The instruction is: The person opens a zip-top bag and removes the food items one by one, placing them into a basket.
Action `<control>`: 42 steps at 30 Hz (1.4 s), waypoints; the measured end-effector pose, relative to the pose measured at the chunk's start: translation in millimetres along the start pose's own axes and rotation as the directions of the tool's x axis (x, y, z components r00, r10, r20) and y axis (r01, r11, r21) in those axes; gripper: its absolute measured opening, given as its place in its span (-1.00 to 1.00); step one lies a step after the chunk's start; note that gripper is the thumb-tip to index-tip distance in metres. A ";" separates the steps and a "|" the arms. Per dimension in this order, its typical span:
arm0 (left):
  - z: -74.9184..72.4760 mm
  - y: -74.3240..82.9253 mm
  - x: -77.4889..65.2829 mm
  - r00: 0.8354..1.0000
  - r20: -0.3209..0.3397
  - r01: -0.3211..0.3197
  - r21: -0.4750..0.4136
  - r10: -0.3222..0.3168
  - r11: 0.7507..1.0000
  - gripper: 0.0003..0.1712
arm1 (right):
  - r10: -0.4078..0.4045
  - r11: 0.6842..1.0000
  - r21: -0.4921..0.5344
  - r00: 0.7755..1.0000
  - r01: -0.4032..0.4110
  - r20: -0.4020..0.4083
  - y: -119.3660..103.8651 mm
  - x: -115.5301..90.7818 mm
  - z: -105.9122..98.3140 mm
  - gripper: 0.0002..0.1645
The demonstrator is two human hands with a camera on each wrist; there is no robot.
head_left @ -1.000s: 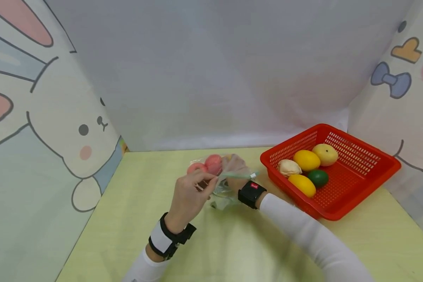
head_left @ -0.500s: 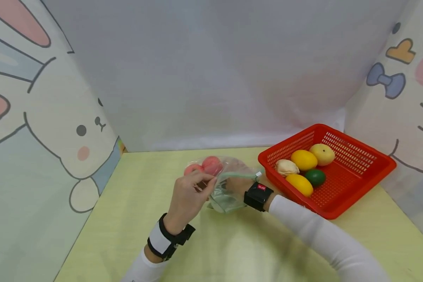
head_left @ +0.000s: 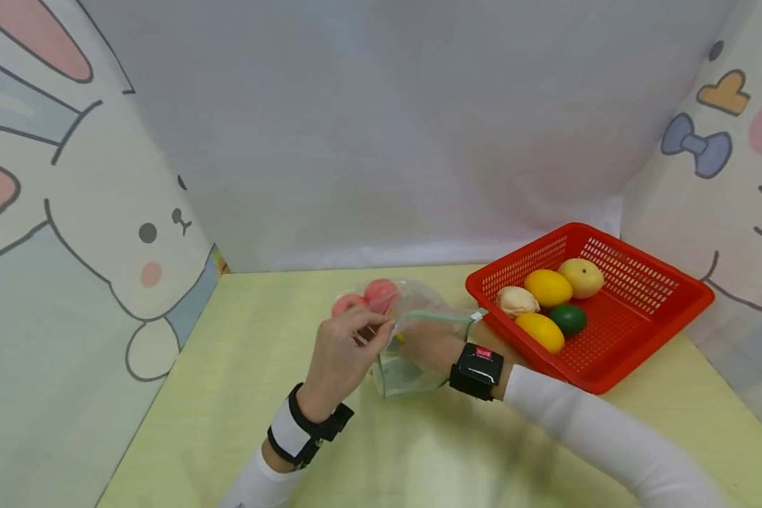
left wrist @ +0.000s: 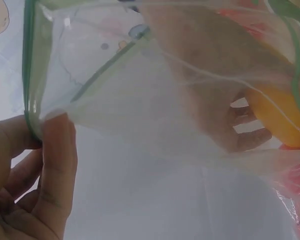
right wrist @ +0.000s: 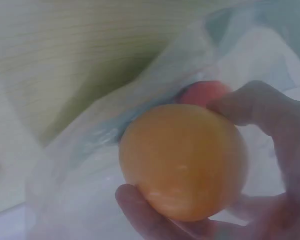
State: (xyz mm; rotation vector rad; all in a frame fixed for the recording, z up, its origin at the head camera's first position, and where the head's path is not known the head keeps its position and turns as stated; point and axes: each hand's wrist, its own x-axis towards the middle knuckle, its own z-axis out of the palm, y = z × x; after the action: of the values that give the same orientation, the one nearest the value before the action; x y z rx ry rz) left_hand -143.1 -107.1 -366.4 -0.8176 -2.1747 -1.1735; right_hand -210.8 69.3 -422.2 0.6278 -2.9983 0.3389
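A clear zip bag with green edging [head_left: 409,377] lies between the two hands in the head view. My left hand [head_left: 349,346] pinches the rim of its mouth between thumb and fingertips. Inside the bag, my right hand [head_left: 428,346] grips a round orange-yellow fruit [right wrist: 182,162], thumb on one side and fingers on the other. Through the plastic in the left wrist view, this fruit [left wrist: 277,112] shows at the right hand's fingertips. Two pinkish-red fruits [head_left: 381,295] sit at the bag's far left end, one partly covered by the left hand.
A red plastic basket [head_left: 648,346] stands right of the bag, near the right forearm. It holds two yellow fruits [head_left: 548,288], a dark green one [head_left: 568,319], a pale yellow one [head_left: 581,277] and a cream-coloured lump [head_left: 517,301]. Printed walls border the pale table [head_left: 260,310].
My right hand has drawn back to the right and towards me, and a bit of yellow now shows by its fingers. The bag's mouth has spread wider. My left hand keeps its pinch.
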 end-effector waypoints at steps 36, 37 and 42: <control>-2.3 -4.1 0.8 1.000 -0.006 0.003 0.041 -0.002 0.999 -0.97 | -0.007 0.979 0.202 0.996 -0.012 0.094 109.3 -109.8 -154.2 -0.42; -2.4 -4.3 0.9 1.000 -0.008 0.005 0.043 -0.005 0.999 -0.96 | -0.009 0.979 0.205 0.994 -0.013 0.106 111.7 -109.9 -156.1 -0.42; -3.4 -5.1 1.5 1.000 -0.008 0.026 0.048 -0.025 0.999 -0.96 | -0.006 0.984 0.180 0.995 -0.012 0.102 124.1 -109.7 -166.6 -0.36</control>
State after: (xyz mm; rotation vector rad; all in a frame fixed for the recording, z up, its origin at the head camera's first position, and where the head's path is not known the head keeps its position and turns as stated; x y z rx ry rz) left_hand -147.2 -111.8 -366.4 -0.7664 -2.2047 -1.1303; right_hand -158.1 260.4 -296.2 0.6746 -3.0891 0.6018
